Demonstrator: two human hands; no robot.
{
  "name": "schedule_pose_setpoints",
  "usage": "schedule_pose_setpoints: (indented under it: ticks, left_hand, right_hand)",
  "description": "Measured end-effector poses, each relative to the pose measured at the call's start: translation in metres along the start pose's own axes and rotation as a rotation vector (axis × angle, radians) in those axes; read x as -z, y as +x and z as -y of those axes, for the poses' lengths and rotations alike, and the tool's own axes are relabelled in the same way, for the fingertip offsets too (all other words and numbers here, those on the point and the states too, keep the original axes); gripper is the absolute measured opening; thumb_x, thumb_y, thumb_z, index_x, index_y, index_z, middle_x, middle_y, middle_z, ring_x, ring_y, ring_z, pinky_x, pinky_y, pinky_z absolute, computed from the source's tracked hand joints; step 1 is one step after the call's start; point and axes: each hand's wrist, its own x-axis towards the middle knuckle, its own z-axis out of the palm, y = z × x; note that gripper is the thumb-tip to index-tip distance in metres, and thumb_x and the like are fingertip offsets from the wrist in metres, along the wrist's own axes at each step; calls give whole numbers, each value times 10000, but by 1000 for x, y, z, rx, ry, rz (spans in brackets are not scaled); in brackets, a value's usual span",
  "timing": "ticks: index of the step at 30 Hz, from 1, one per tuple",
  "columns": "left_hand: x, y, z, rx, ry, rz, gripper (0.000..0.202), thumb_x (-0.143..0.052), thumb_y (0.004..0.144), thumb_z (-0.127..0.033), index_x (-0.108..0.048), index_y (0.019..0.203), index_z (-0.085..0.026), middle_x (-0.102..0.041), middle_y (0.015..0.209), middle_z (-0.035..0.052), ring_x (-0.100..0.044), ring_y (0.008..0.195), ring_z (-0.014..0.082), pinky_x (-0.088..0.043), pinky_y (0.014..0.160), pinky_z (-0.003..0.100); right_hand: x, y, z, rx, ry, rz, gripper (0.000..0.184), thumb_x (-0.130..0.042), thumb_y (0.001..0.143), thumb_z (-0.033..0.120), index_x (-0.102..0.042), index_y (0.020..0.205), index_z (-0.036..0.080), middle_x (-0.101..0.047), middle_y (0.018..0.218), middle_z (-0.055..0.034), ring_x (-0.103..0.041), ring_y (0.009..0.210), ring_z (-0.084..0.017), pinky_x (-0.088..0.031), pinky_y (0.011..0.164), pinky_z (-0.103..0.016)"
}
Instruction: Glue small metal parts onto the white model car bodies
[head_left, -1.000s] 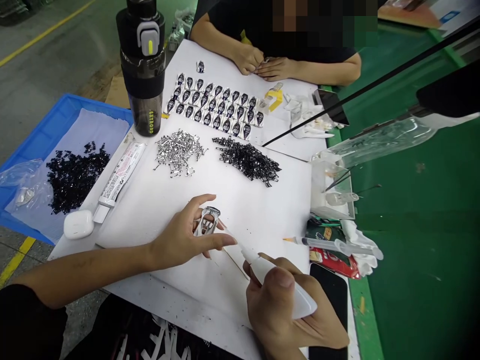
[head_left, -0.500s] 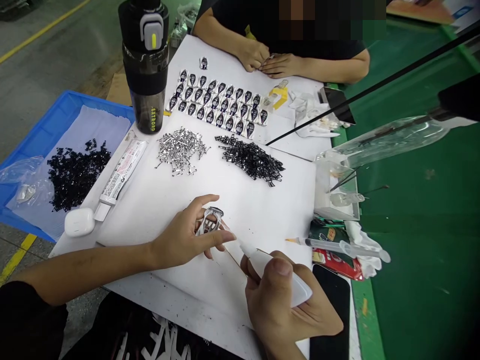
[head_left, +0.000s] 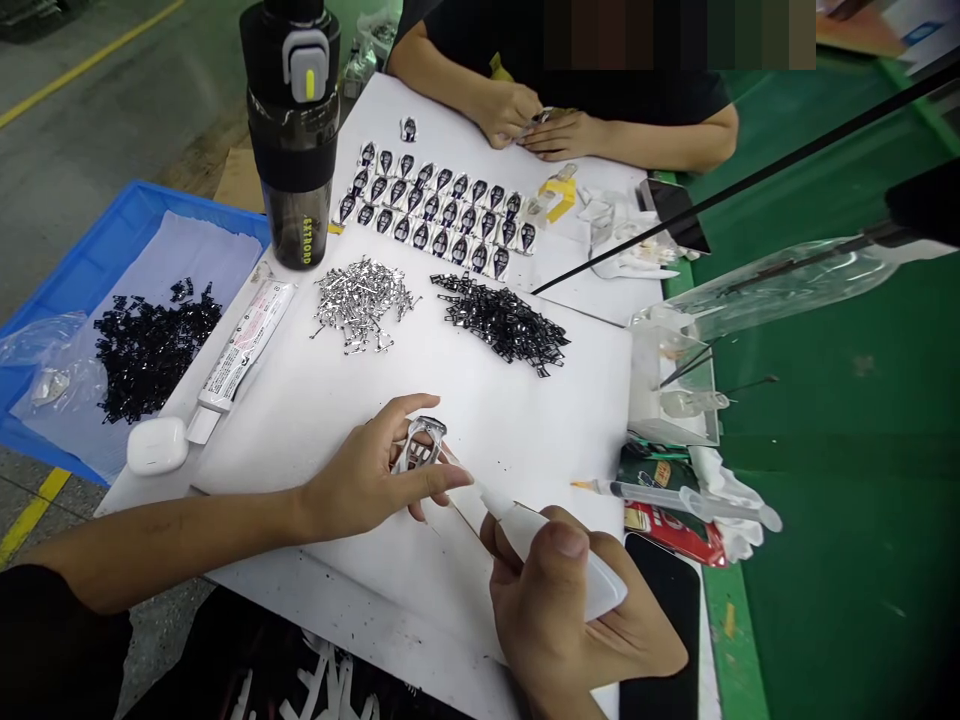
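Note:
My left hand holds a small silver metal frame, shaped like a key fob shell, between thumb and fingertips. My right hand grips a white plastic squeeze applicator with a thin nozzle. The nozzle tip points at the frame's lower right edge, very close to it. I cannot tell whether they touch. Both hands rest just above a white work sheet. My left fingers hide part of the frame.
Rows of small black-and-silver pieces, a silver pile and a black pile lie ahead. A co-worker's hands work across the sheet. A water bottle, adhesive tube, blue tray and syringe stand nearby.
The view has shifted slightly. The silver frame has tilted a little in my left fingers, and the applicator has stayed close to it.

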Motion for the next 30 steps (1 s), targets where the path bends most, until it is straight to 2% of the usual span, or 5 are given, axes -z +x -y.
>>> schedule_pose_setpoints:
  ticks: [5, 10, 18, 28, 30]
  left_hand:
    - [0, -1, -1, 11, 1, -5, 773, -824, 800, -401, -427, 1444, -240, -659, 1062, 71, -709, 791, 175, -588, 566, 248]
    - [0, -1, -2, 18, 13, -21, 772, -850, 775, -350, -450, 1429, -254, -654, 1094, 71, -716, 795, 178, -588, 565, 244]
    - [0, -1, -4, 28, 13, -26, 749, -839, 786, -359, -456, 1419, -246, -653, 1109, 73, -713, 796, 176, -586, 569, 246]
    - [-1, -2, -4, 16, 16, -31, 736, -830, 790, -357, -461, 1416, -238, -653, 1118, 83, -711, 810, 185, -594, 583, 264]
    - [-1, -2, -3, 15, 11, -32, 740, -836, 784, -356, -465, 1413, -242, -650, 1122, 83, -712, 812, 185, -593, 582, 260]
  right_hand:
    - [4, 0, -3, 104, 71, -39, 384, -653, 919, 287, -458, 599, 202, -438, 528, 34, -425, 440, -105, -358, 424, -277]
    - [7, -2, -3, 214, -38, -22, 297, -675, 881, 215, -507, 637, 202, -537, 584, 6, -512, 483, -131, -398, 422, -279]
    - [8, -1, -2, 290, -55, 16, 255, -659, 818, 29, -526, 656, 173, -575, 630, 21, -516, 486, -90, -364, 424, -233]
    - [6, -3, -3, 268, -35, -8, 244, -665, 818, 72, -538, 642, 183, -571, 607, 19, -501, 459, -100, -349, 400, -245]
    - [7, -5, -7, 290, -31, -58, 267, -683, 816, 101, -518, 625, 185, -541, 593, 18, -488, 456, -100, -355, 397, -252]
